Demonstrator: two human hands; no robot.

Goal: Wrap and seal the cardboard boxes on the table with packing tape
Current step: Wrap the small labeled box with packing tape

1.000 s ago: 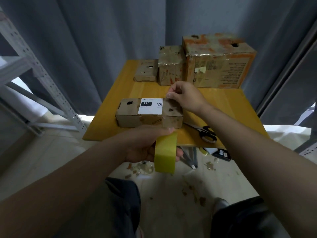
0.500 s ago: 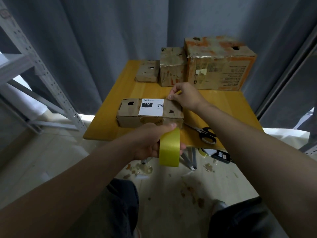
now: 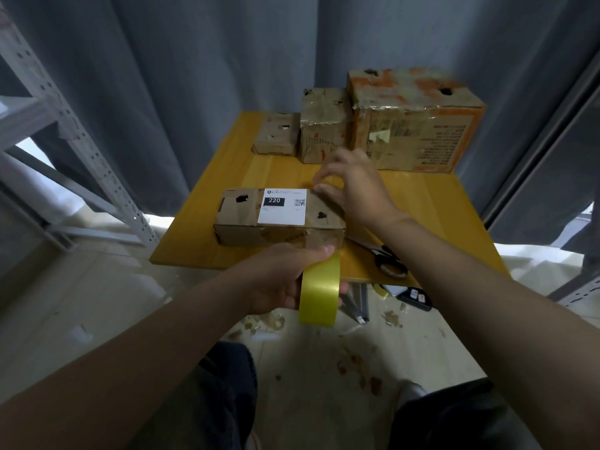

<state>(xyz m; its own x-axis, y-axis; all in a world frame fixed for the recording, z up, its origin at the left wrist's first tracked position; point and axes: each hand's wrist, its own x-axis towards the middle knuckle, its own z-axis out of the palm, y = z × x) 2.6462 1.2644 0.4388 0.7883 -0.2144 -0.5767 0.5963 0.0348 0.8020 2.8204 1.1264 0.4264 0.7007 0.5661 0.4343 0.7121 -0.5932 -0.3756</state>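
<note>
A flat cardboard box (image 3: 242,219) with a white "220" label lies near the front edge of the yellow table (image 3: 438,216). My left hand (image 3: 279,280) grips a roll of yellow packing tape (image 3: 319,293), held upright just in front of the box's near right corner, below the table edge. My right hand (image 3: 357,193) is blurred at the box's far right corner, fingers spread and curved, thumb tip on the box top. I cannot make out a tape strip between roll and box.
Three more worn boxes line the table's back: a small one (image 3: 276,134), a medium one (image 3: 324,125), a large orange-printed one (image 3: 415,118). Scissors (image 3: 386,258) lie right of the near box. A metal shelf frame (image 3: 81,134) stands left. Tape scraps litter the floor.
My right hand has lifted from a pinch at the box's far right corner and its fingers have spread. The left hand with the roll has stayed near the box's front.
</note>
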